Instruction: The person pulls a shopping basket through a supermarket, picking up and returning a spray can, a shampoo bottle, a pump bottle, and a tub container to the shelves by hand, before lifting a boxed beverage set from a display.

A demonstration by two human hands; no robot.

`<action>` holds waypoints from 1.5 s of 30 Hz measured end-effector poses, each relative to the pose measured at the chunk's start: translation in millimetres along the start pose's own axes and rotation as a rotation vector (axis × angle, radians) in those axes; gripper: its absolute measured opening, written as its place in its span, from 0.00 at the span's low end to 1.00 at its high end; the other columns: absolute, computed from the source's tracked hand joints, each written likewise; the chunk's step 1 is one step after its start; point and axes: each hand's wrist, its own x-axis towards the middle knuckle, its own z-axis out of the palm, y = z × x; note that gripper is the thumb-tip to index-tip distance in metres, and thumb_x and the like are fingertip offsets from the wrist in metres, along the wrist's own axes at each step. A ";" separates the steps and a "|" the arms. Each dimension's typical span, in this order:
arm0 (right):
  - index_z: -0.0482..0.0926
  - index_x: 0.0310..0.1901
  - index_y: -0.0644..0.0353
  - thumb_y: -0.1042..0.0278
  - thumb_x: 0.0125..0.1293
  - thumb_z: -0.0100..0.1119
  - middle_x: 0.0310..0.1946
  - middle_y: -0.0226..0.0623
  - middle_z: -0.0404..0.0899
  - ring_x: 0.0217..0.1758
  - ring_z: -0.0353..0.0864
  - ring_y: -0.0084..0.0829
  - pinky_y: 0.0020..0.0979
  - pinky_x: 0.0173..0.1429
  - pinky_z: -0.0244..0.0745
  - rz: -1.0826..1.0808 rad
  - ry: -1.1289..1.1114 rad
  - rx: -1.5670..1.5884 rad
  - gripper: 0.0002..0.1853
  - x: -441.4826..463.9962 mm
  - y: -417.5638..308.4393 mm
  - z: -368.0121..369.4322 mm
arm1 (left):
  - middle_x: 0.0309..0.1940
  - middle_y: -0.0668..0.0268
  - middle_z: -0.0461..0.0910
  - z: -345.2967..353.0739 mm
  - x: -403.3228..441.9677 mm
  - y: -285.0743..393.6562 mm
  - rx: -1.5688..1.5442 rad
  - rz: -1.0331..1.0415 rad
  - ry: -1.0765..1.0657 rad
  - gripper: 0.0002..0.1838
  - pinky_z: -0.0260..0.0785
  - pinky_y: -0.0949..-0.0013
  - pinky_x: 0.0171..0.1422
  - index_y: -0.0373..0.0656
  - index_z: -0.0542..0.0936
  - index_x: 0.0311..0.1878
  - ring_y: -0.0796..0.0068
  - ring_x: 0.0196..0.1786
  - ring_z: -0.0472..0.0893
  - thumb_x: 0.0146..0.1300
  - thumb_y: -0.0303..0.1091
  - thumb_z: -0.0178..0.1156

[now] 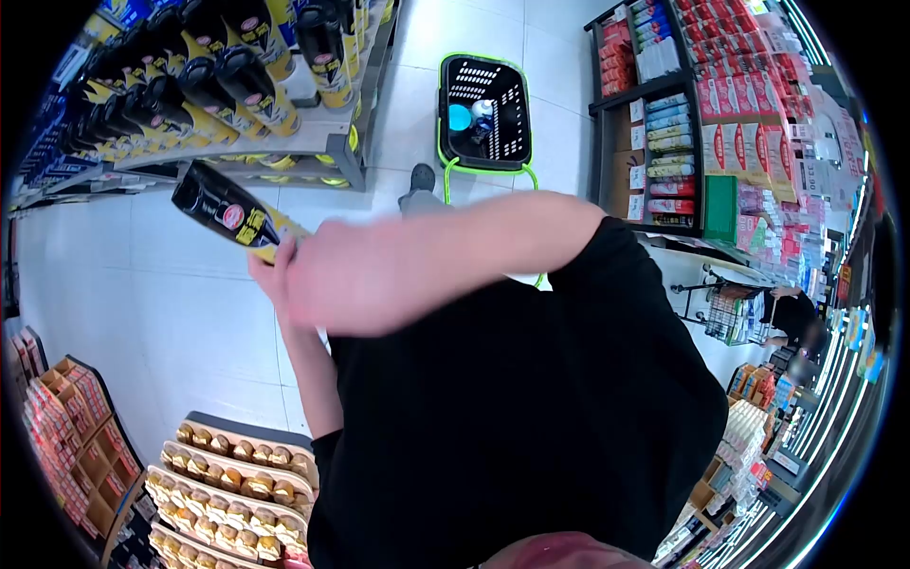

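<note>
A black and yellow spray can [248, 216] is held out to my left, tilted, with its black cap toward the upper left. My left hand [268, 275] is closed around its lower part. Crossing in front of my body, my right arm brings my right hand [346, 280] close to the bottom end of the can. That hand is smeared by motion and its fingers are hidden, so I cannot make out whether it touches the can. Similar black-capped spray cans [248, 90] stand in rows on the shelf [327, 142] just beyond.
On the floor ahead is a black basket [521, 114] with a green rim, holding a turquoise item [460, 118] and a white bottle [483, 108]. Packed racks [701, 142] line the right. Lower left stands a tiered display [237, 474]. A person with a cart [735, 313] is far right.
</note>
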 end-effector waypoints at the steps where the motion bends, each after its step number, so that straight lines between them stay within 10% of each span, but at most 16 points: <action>1: 0.79 0.51 0.71 0.64 0.62 0.62 0.44 0.59 0.83 0.54 0.84 0.54 0.54 0.47 0.82 0.109 -0.099 -0.252 0.20 7.7 -29.5 -8.3 | 0.46 0.63 0.82 -3.7 -3.8 -0.5 0.029 0.004 0.026 0.24 0.76 0.66 0.53 0.36 0.73 0.60 0.72 0.47 0.82 0.61 0.27 0.67; 5: 0.81 0.49 0.67 0.63 0.65 0.58 0.45 0.55 0.83 0.55 0.81 0.57 0.63 0.55 0.76 0.206 0.214 -0.664 0.17 31.9 -55.1 28.0 | 0.45 0.63 0.82 0.6 -0.1 -2.4 0.021 0.000 0.009 0.24 0.76 0.66 0.53 0.36 0.73 0.60 0.72 0.47 0.82 0.60 0.27 0.67; 12: 0.79 0.46 0.63 0.66 0.60 0.58 0.43 0.41 0.83 0.46 0.82 0.42 0.49 0.53 0.77 -0.031 0.432 -0.367 0.14 12.2 -19.3 5.2 | 0.45 0.63 0.82 -2.4 17.1 -6.5 -0.168 -0.105 0.006 0.25 0.76 0.66 0.52 0.37 0.73 0.59 0.73 0.46 0.82 0.58 0.26 0.67; 16: 0.78 0.57 0.56 0.63 0.55 0.71 0.50 0.40 0.83 0.55 0.81 0.43 0.44 0.67 0.70 0.196 0.592 0.159 0.26 3.8 47.3 6.8 | 0.46 0.64 0.82 12.5 9.3 26.9 -0.030 0.048 -0.056 0.25 0.75 0.67 0.55 0.37 0.74 0.58 0.74 0.48 0.82 0.56 0.28 0.69; 19: 0.78 0.59 0.58 0.61 0.59 0.72 0.51 0.40 0.83 0.54 0.82 0.34 0.33 0.59 0.74 0.335 0.876 0.176 0.27 12.1 88.6 30.4 | 0.48 0.63 0.82 24.0 8.9 29.4 -0.056 0.011 -0.096 0.25 0.75 0.68 0.55 0.37 0.74 0.58 0.75 0.48 0.81 0.57 0.29 0.69; 30: 0.63 0.73 0.58 0.45 0.75 0.50 0.60 0.42 0.79 0.56 0.81 0.32 0.36 0.62 0.74 0.160 0.862 1.666 0.33 55.7 135.0 106.4 | 0.48 0.58 0.81 46.1 10.4 24.5 -0.238 -0.119 -0.335 0.26 0.77 0.65 0.52 0.36 0.70 0.61 0.70 0.47 0.83 0.64 0.36 0.63; 36: 0.69 0.64 0.64 0.56 0.71 0.60 0.50 0.43 0.83 0.52 0.85 0.32 0.35 0.61 0.79 0.226 0.798 1.607 0.27 57.7 130.1 110.1 | 0.47 0.49 0.82 40.8 7.8 8.6 -0.547 -0.396 -0.630 0.35 0.81 0.58 0.49 0.35 0.69 0.64 0.58 0.44 0.86 0.71 0.59 0.41; 39: 0.71 0.60 0.66 0.55 0.62 0.71 0.45 0.41 0.83 0.46 0.86 0.28 0.29 0.52 0.81 0.370 0.935 1.346 0.31 60.3 134.2 107.1 | 0.50 0.48 0.81 41.2 1.9 17.4 -0.495 -0.495 -0.496 0.34 0.81 0.57 0.51 0.36 0.67 0.67 0.57 0.45 0.86 0.71 0.57 0.46; 45: 0.72 0.55 0.66 0.48 0.52 0.80 0.42 0.41 0.82 0.43 0.85 0.29 0.30 0.49 0.81 0.485 1.045 1.100 0.38 62.1 129.9 81.0 | 0.57 0.55 0.77 41.4 -2.3 -3.7 0.026 -0.073 -0.358 0.32 0.76 0.60 0.61 0.38 0.61 0.71 0.62 0.56 0.82 0.73 0.46 0.55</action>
